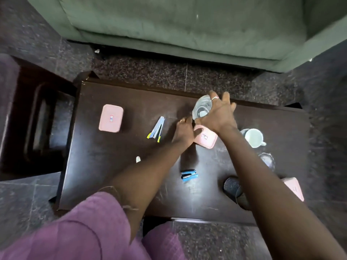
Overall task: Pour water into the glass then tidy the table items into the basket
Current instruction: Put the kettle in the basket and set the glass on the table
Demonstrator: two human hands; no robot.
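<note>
Nearest the camera, purple cloth (80, 231) covers the person's lap, and both bare forearms reach forward over the dark wooden table (116, 171). At the near right edge of the table a black mesh basket (233, 188) lies partly hidden by the right forearm, with a pink box (293, 186) just beyond that arm. A blue stapler (188, 176) lies between the two arms. Farther on, a white mug (253, 137) stands to the right of the right wrist, and a clear glass object (267, 160), blurred, sits near it. The left hand (185, 131) is stretched out, palm down, its fingers curled against the edge of a second pink box (207, 139); whether it grips it I cannot tell. The right hand (217, 115) wraps from above around a clear water bottle (201, 108), tilted, at the far side. Pens (156, 129) and a third pink box (111, 118) lie to the left. Beyond stands a green sofa (187, 25).
</note>
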